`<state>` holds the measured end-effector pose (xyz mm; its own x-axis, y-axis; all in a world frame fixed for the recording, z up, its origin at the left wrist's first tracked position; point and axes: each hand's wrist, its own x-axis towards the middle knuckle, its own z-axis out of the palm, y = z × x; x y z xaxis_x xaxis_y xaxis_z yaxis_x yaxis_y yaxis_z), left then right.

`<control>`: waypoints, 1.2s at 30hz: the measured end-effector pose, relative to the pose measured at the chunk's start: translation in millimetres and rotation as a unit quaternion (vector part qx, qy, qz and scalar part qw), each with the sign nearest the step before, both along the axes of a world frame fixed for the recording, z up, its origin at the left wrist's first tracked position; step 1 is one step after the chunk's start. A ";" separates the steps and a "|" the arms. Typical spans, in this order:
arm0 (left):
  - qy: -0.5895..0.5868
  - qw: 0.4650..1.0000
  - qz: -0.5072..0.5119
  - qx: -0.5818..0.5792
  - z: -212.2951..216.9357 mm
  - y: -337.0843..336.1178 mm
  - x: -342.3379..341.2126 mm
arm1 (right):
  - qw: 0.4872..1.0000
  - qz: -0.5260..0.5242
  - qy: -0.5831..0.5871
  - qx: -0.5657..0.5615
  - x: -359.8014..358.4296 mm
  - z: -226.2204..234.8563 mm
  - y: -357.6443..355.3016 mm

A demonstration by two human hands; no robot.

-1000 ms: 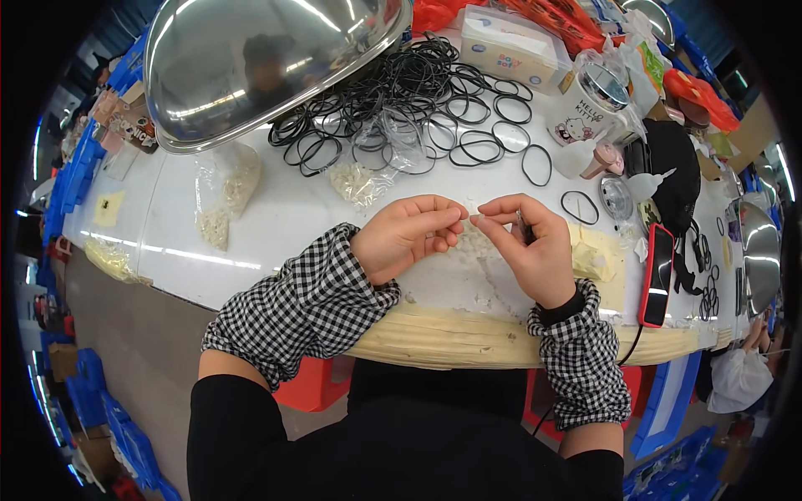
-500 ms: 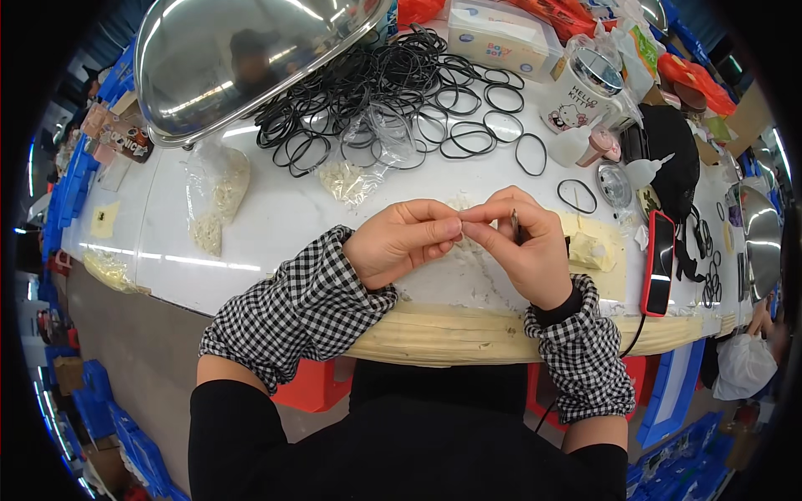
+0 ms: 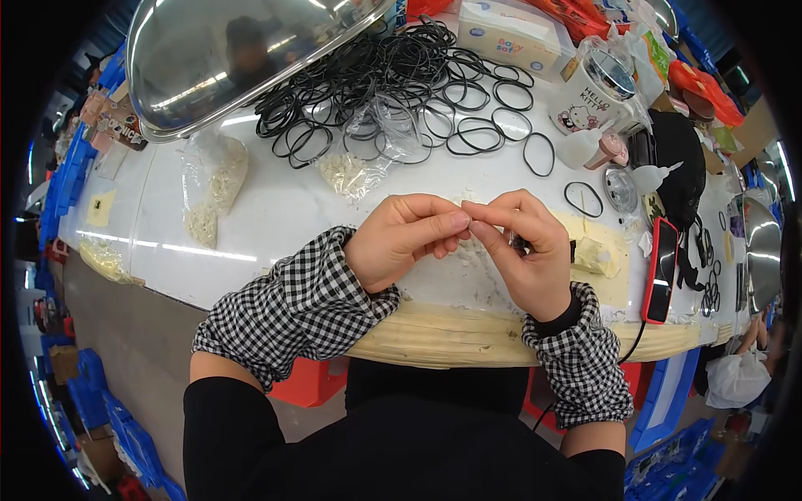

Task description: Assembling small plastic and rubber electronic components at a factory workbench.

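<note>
My left hand (image 3: 401, 238) and my right hand (image 3: 535, 255) meet over the near part of the white table (image 3: 276, 200). Thumb and forefinger of each are pinched, tip against tip, around something too small to make out. Tucked in the curled fingers of my right hand is a small dark metallic object (image 3: 519, 243), mostly hidden. Beneath the fingers lies a scatter of small whitish pieces (image 3: 472, 253). Beyond my hands rests a clear plastic bag (image 3: 355, 175) of pale small pieces; a second such bag (image 3: 219, 188) lies farther left.
Black rubber-like rings (image 3: 368, 79) heap at the back beside a large shiny metal bowl or lid (image 3: 242, 63). On the right are a white mug (image 3: 585, 96), squeeze bottles (image 3: 576, 149), a red-cased phone (image 3: 662, 271) and a yellowish sheet (image 3: 614, 284). Yellowish padding (image 3: 443, 334) covers the near edge.
The fingertips stay together while my right hand's fingers shift and tilt slightly, so the dark object in it shows less. The whole view has moved a little.
</note>
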<state>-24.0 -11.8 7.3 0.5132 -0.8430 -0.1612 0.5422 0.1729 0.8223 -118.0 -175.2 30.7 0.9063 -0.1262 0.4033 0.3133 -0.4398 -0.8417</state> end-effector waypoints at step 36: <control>0.113 0.980 -0.092 -0.137 -9.8 -0.3 -0.6 | 0.969 -0.100 -0.023 -0.226 -0.4 1.1 8.7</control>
<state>-24.6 -12.1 -2.5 0.3253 -0.9456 -0.0088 0.7479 0.2516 0.6142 -118.4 -166.5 31.8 0.8620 -0.0987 0.4973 0.2160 -0.8159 -0.5363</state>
